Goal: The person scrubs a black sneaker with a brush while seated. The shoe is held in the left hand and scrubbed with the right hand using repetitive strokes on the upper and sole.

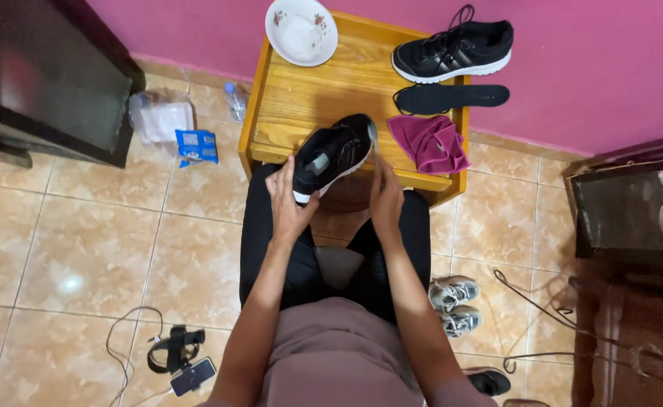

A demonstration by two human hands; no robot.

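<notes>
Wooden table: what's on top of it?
On the wooden table: a white bowl, a black sneaker, a loose black insole and a magenta cloth. The hand-held sneaker covers part of the front edge.

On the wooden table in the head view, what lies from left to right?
White floral bowl → black sneaker held in both hands → crumpled magenta cloth → second black sneaker with white sole.

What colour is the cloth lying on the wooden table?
Magenta-pink cloth, crumpled beside the black insole; head view.
</notes>
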